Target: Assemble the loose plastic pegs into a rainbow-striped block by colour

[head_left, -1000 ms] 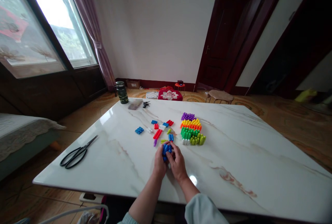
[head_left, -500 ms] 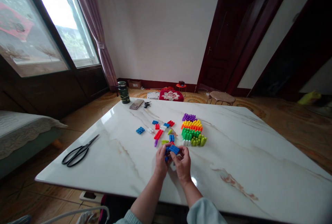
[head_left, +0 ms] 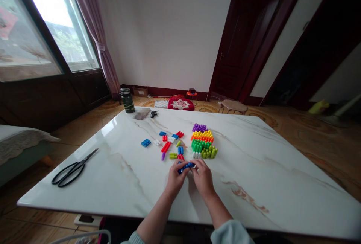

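Observation:
Just above the table's near side, blue plastic building pieces [head_left: 186,166] joined in a small cluster sit between my two hands. My left hand [head_left: 175,178] pinches the cluster's left end, and my right hand [head_left: 203,176] grips its right end with thumb and fingertips. The fingers hide part of it. Right beyond the hands lie red pieces [head_left: 181,157], a blue pair [head_left: 180,150] and a lime green piece [head_left: 173,156]. Sorted blocks of purple [head_left: 199,127], yellow [head_left: 203,134], green [head_left: 200,145] and lime [head_left: 209,152] pieces stand to the right.
Black-handled scissors [head_left: 73,168] lie at the left of the white marble-patterned table [head_left: 126,191]. At the far left corner are a camouflage flask [head_left: 127,101], a blurred flat object [head_left: 142,114] and keys [head_left: 154,114]. More loose blue pieces [head_left: 146,142] lie left of the pile.
Both hands have turned the blue cluster, which shows a flat face half a second ago and a narrower edge now. My right hand has shifted slightly rightward. The camera view has swung a little.

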A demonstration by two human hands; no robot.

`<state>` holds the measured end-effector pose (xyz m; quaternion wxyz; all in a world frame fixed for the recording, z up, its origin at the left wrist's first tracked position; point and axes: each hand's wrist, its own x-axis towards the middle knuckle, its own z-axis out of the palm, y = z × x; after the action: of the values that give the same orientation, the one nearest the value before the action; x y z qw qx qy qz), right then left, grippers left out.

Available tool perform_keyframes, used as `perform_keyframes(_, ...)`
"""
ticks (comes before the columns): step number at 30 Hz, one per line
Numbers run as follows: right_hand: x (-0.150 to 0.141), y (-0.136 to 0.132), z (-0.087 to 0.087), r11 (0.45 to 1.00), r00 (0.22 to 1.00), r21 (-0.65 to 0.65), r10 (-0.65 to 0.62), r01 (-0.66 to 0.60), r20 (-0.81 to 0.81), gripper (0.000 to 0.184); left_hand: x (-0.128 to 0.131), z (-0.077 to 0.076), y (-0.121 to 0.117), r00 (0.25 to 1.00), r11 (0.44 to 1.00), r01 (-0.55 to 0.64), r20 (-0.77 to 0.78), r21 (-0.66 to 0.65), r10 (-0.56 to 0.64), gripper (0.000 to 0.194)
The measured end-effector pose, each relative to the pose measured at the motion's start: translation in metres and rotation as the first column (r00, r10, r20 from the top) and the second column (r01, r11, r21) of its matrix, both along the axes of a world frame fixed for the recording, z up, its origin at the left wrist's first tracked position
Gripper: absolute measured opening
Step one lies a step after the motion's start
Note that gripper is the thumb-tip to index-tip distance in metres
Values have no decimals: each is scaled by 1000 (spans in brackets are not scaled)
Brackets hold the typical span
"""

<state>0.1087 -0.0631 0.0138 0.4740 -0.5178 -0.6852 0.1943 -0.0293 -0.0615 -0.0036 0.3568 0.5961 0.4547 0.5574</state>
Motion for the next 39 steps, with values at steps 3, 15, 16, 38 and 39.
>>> perform_keyframes(3, 16, -8, -8, 1000, 993, 29, 4, -8, 117, 27, 6, 3, -5, 996, 998, 66, -57, 4, -66, 16)
perform_keyframes(15, 69, 29, -35, 911, 880, 19, -404, 412, 249, 25, 2, 3, -1, 992, 992, -59, 105, -115, 72, 27)
perform_keyframes(16, 68, 31, -34, 908, 871, 14, -406, 419, 277, 24, 3, 3, -1, 990, 989, -66, 116, -130, 82, 28)
perform_keyframes(38, -20, -7, -10, 990, 970, -108, 65, -92, -236, 34, 3, 3, 0, 941, 987, -33, 327, -156, 83, 33)
perform_keyframes(39, -20, -6, -8, 987, 965, -111, 89, -119, -246, 32, 2, 3, 0, 945, 988, -22, 318, -154, 71, 34)
